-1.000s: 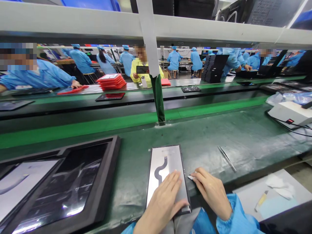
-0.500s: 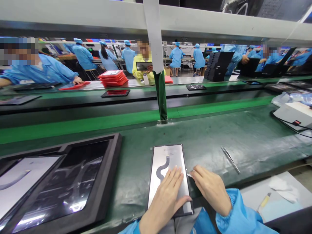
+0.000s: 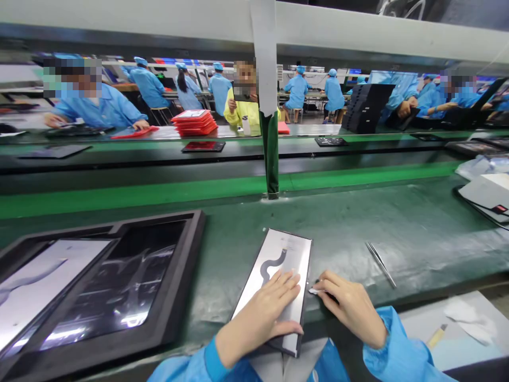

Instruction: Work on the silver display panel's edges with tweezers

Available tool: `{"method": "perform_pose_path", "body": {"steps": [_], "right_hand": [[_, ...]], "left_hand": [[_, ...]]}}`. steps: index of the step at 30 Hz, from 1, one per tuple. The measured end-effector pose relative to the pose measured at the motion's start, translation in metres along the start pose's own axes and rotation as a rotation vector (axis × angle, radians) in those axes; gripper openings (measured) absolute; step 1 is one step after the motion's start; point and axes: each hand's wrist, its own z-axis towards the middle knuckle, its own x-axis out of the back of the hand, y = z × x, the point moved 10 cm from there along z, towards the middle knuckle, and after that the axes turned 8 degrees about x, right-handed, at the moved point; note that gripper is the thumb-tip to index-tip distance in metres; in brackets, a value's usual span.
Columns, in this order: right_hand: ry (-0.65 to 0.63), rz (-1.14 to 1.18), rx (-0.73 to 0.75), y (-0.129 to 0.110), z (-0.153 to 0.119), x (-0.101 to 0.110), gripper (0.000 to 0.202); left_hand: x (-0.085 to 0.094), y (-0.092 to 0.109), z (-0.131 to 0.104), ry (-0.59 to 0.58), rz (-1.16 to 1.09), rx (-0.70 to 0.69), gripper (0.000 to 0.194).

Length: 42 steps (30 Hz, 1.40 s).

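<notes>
A flat panel [image 3: 294, 249] with a silvery back and a dark curved ribbon cable [image 3: 274, 263] lies on the green bench, tilted to the right at its top. My left hand [image 3: 266, 310] rests flat on its lower part, fingers and thumb spread. Just beyond the panel's right edge, my right hand [image 3: 350, 305] pinches a small white scrap [image 3: 314, 291] between thumb and fingers. Metal tweezers [image 3: 380, 264] lie on the bench to the right of that hand.
A dark foam tray [image 3: 194, 233] at the left holds similar panels. A post [image 3: 271, 154] stands behind the panel. At right are a white box [image 3: 487, 191] with a black cable and, lower, a yellow-handled cutter [image 3: 437, 336]. People in blue work beyond.
The panel has turned clockwise under my left hand, its top leaning further right. My right hand still pinches the white scrap beside the edge. The whole view has shifted slightly.
</notes>
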Motion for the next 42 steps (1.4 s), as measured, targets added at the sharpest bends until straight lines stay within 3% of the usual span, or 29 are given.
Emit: {"method": "perform_pose_path", "body": {"steps": [4, 7, 20, 42], "right_hand": [[0.023, -0.098, 0.118, -0.017, -0.001, 0.002, 0.032], [0.049, -0.181, 0.182, -0.026, 0.001, 0.004, 0.031], [0.028, -0.290, 0.289, -0.041, 0.009, 0.002, 0.037], [0.018, -0.234, 0.329, -0.039, 0.008, 0.003, 0.035]], "left_hand": [[0.005, -0.005, 0.003, -0.128, -0.101, -0.012, 0.069], [0.007, -0.008, 0.005, -0.159, -0.143, 0.006, 0.065], [0.009, -0.007, 0.006, -0.164, -0.169, 0.042, 0.060], [0.010, -0.007, 0.007, -0.132, -0.252, 0.062, 0.051]]}}
